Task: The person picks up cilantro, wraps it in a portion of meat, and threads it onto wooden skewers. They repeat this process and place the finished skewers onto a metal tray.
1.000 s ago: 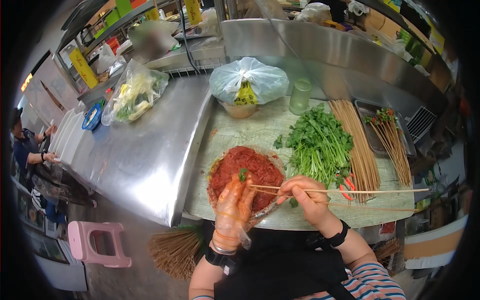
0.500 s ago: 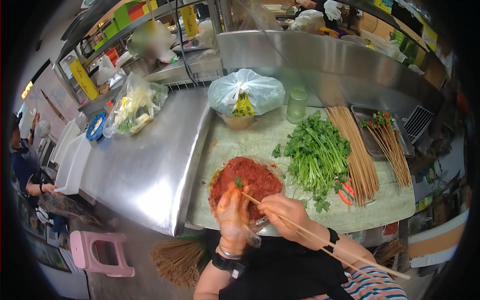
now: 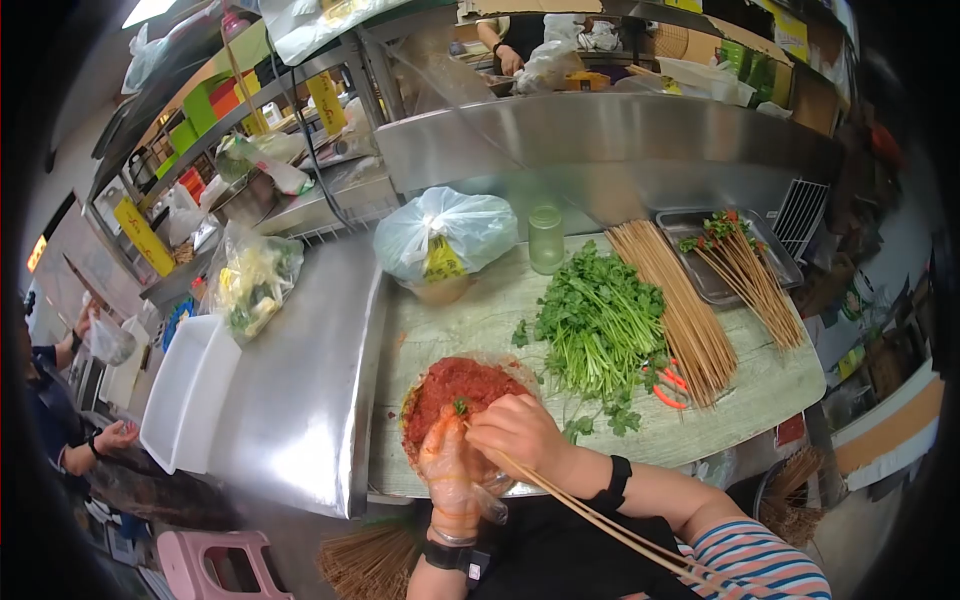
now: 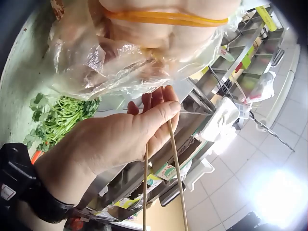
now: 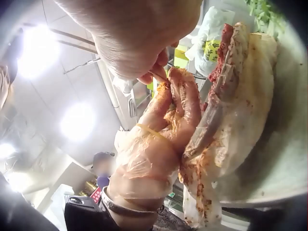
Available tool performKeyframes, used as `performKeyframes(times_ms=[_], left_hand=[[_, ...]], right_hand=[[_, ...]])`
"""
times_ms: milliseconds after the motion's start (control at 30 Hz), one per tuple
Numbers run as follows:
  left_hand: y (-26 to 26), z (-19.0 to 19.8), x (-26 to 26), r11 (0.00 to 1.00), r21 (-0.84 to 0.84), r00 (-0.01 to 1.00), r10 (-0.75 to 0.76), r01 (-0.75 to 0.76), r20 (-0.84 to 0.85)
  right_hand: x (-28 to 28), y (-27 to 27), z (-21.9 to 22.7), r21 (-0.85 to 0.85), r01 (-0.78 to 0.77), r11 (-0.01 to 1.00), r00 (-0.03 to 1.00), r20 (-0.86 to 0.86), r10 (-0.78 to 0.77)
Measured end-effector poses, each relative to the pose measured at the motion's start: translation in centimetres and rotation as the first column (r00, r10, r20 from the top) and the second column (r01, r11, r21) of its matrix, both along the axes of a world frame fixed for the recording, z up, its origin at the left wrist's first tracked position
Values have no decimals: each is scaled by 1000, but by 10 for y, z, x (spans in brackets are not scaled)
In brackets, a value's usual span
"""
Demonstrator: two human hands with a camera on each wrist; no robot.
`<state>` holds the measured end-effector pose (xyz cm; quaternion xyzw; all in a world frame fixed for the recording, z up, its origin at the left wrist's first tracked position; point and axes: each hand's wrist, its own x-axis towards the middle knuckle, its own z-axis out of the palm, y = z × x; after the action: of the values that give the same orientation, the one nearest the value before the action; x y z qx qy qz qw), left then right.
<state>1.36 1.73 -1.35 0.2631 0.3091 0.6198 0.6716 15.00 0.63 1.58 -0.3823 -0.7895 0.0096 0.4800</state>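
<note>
My left hand [image 3: 448, 465], in a clear plastic glove with a yellow band, pinches a small green cilantro sprig [image 3: 461, 407] at its fingertips. It is over the near edge of a bowl of red minced meat [image 3: 462, 380]. My bare right hand [image 3: 522, 437] grips two thin bamboo skewers [image 4: 175, 149], its fingers right at the left fingertips. The skewers' long ends slant back toward my right sleeve; their front ends are hidden between the hands. In the right wrist view, red bits cling to the gloved fingers [image 5: 185, 98].
Right of the bowl lie a cilantro pile [image 3: 600, 325], orange-handled scissors [image 3: 668, 388] and a stack of skewers [image 3: 680, 310]. A tray [image 3: 705, 286] holds loaded skewers [image 3: 755, 280]. Behind stand a tied bag [image 3: 445, 230] and a glass [image 3: 546, 240]. At left is a white bin [image 3: 190, 390].
My right hand has closed in on the left fingertips, swinging the skewers from pointing right to slanting back toward me. The head view has shifted. The white bin at left now sits farther onto the steel counter.
</note>
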Motion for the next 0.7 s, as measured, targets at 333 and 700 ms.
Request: performKeyframes(times_ms=[333, 700], left_hand=[[26, -24, -19, 953, 214, 967, 238, -214, -91], [31, -42, -19, 904, 404, 904, 282, -139, -321]], right_hand=[[62, -41, 13, -612, -309, 728, 813, -567, -131], [315, -32, -10, -251, 72, 965, 151, -954, -260]])
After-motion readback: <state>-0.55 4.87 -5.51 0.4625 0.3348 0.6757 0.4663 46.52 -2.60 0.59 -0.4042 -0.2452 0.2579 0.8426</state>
